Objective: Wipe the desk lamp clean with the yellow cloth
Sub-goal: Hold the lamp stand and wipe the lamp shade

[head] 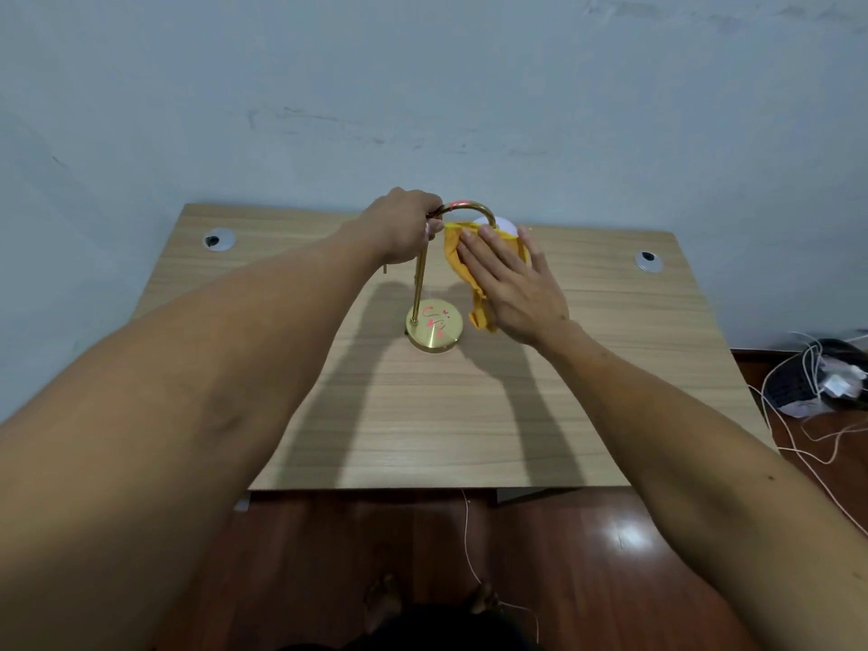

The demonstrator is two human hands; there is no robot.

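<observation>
Left hand (404, 225) gripping desk lamp (434, 324), pink scribbles illegible

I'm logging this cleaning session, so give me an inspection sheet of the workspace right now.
Surface: light wooden desk, two round cable holes.
Job's things: brass desk lamp with curved neck and white globe, pink marks on its round base; yellow cloth draped over the globe.
Clutter: nothing seen on the desk.
Grips: left hand shut on the lamp's neck; right hand flat, pressing the cloth.
Cables: white cords on the floor at right.
Surroundings: pale scuffed wall, dark red floor.
</observation>
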